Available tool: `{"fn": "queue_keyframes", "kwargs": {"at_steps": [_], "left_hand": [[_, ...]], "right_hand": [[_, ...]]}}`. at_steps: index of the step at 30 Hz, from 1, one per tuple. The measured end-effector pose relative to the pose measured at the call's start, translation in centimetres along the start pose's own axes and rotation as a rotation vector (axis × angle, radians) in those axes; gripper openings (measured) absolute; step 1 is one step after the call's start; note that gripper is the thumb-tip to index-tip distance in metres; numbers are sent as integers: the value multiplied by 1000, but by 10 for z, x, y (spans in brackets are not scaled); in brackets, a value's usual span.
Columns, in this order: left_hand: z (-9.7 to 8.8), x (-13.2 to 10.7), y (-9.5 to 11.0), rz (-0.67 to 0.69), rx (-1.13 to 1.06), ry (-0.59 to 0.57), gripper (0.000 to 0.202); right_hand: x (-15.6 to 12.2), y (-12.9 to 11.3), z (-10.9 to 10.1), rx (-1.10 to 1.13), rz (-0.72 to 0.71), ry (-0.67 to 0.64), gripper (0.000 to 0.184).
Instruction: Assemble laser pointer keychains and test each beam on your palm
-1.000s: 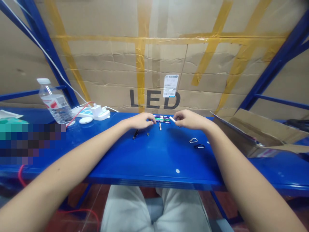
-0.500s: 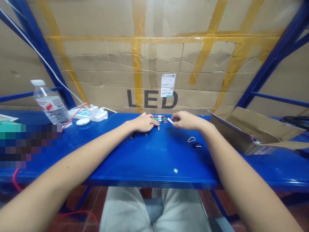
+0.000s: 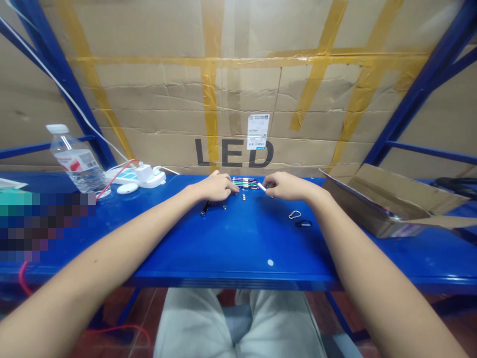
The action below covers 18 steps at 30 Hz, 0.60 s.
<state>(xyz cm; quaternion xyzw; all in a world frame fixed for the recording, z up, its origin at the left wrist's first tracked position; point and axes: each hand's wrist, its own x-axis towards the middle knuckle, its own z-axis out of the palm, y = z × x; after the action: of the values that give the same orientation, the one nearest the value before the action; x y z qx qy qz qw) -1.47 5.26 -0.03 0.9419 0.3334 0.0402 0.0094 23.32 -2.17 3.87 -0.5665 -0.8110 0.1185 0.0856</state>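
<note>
We see two bare forearms reaching over a blue metal shelf (image 3: 231, 238). The right hand (image 3: 286, 186) is narrowed to a pinch, a small white cylinder (image 3: 261, 187) held between its fingertips. The left hand (image 3: 214, 187) is curled low, fingers down; we cannot tell whether it holds anything. Between the hands lies a tight row of slim purple, green and red sticks (image 3: 245, 182), with small metal discs (image 3: 243, 197) just in front. Nearer the left hand lie a black pen-like stick (image 3: 204, 208) and one more disc (image 3: 224, 207). Beyond the right hand sit a silver carabiner (image 3: 294, 215) and a dark carabiner (image 3: 303, 223). The pieces on the shelf lie separate, none visibly joined. Ahead of the hands, a carton wall (image 3: 234, 153) reads "LED" in large black letters; its white label (image 3: 257, 131) is too small to read.
</note>
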Motion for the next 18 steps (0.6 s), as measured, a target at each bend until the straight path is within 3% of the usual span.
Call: {"fn": "queue_keyframes", "kwargs": {"at_steps": [4,9,18], "left_hand": [[6,8,-1,24,9,42,53],[12,17,-5,32,-11,-23,57],[3,4,-10,5,-18,-88,54]], "right_hand": [[0,-1,0,13,18,6,17],[-1,-1,-2,-8,5,1,16],[-2,-1,-1,4,7,-6,16]]}}
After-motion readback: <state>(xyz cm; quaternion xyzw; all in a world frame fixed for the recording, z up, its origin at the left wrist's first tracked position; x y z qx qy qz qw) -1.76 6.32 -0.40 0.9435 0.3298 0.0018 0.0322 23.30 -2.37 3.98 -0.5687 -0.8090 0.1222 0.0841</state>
